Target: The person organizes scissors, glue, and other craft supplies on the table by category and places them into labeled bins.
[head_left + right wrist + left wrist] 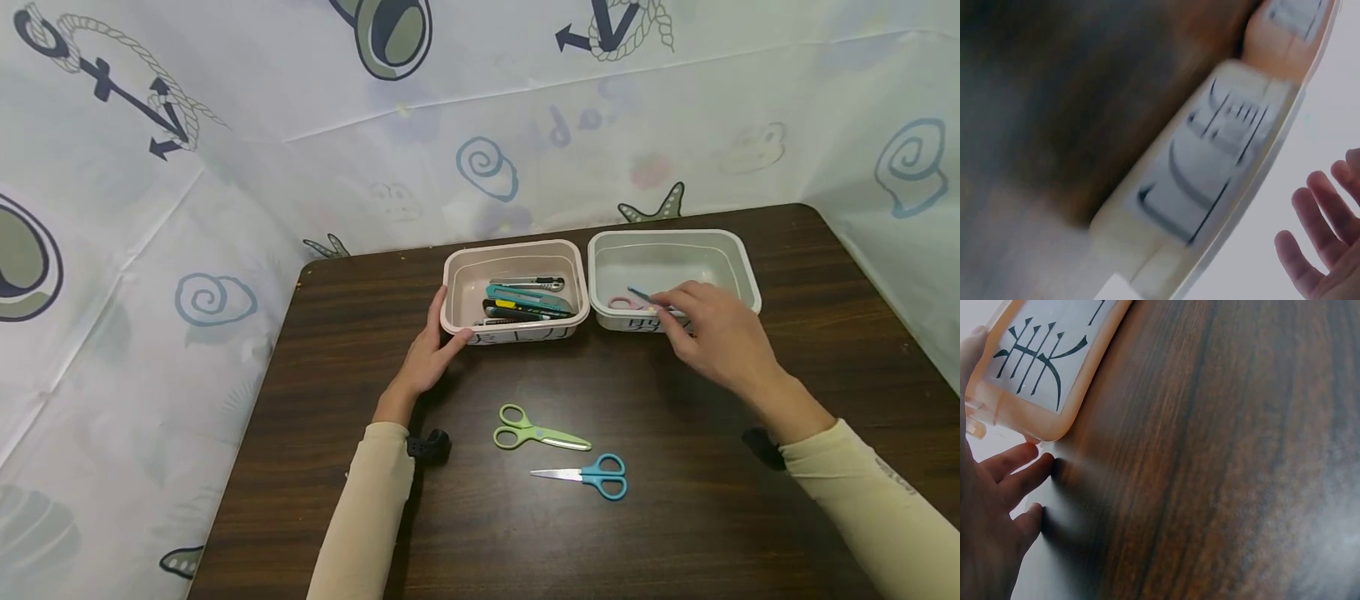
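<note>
My left hand [423,362] rests against the left front corner of a pinkish plastic bin [515,247], thumb on the front and fingers along the side. In the left wrist view, its lower fingers are spread beside the bin's corner. Several utility knives [525,302] lie inside. My right hand [723,337] reaches over the front rim of a pale grey-green bin [663,239], thumb and forefinger pinching a slim blue object [637,293], mostly hidden. Pink-handled scissors [621,302] lie in that bin. The right wrist view shows several relaxed fingers; the pinch is out of frame.
Green scissors [536,433] and blue-handled scissors [600,477] lie on the dark wooden table [480,533], between my forearms. Both bins stand side by side near the back edge, with labels on their fronts. A patterned cloth [360,142] hangs behind and beside the table.
</note>
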The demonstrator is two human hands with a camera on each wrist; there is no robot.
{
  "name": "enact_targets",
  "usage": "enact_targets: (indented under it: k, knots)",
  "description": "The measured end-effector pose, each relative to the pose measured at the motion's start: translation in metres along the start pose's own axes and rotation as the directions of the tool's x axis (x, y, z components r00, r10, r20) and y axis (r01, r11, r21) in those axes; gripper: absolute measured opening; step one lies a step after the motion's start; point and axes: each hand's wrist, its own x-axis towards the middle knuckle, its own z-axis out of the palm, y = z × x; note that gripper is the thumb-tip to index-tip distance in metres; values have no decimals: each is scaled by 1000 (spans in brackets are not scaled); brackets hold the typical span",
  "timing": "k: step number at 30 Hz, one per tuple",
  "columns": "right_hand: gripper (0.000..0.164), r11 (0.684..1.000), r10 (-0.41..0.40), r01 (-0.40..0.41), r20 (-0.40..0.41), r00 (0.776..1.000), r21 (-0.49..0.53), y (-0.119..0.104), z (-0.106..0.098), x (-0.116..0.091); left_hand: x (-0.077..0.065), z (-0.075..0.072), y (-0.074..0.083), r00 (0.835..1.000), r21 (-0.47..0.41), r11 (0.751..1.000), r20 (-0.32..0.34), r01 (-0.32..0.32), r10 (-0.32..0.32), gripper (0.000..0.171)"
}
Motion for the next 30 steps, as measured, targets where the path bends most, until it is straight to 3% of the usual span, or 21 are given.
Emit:
enact_targets:
  k: [3,6,10,13,20,30]
  knots:
    - [23,998,-68,68,20,997,4,-18,8,-7,0,0,0,1000,-2,1000,2,-3,3,84]
    - [26,996,-90,89,127,988,15,-37,19,-17,0,0,-1,1000,-2,1000,1,-1,1,84]
    - [27,994,-108,99,297,949,45,-61,35,-31,0,0,-2,1000,-2,1000,2,-2,2,84]
    - [27,990,-136,115,371,919,77,-76,45,-39,0,0,-2,1000,0,1000,3,-4,4,84]
    - [26,972,-226,179,407,885,151,-98,63,-47,1,-1,-2,1000,11,1000,-3,-6,6,83]
    - [29,965,-261,223,411,873,141,-117,77,-52,0,-1,-1,1000,-2,1000,1,8,-8,84]
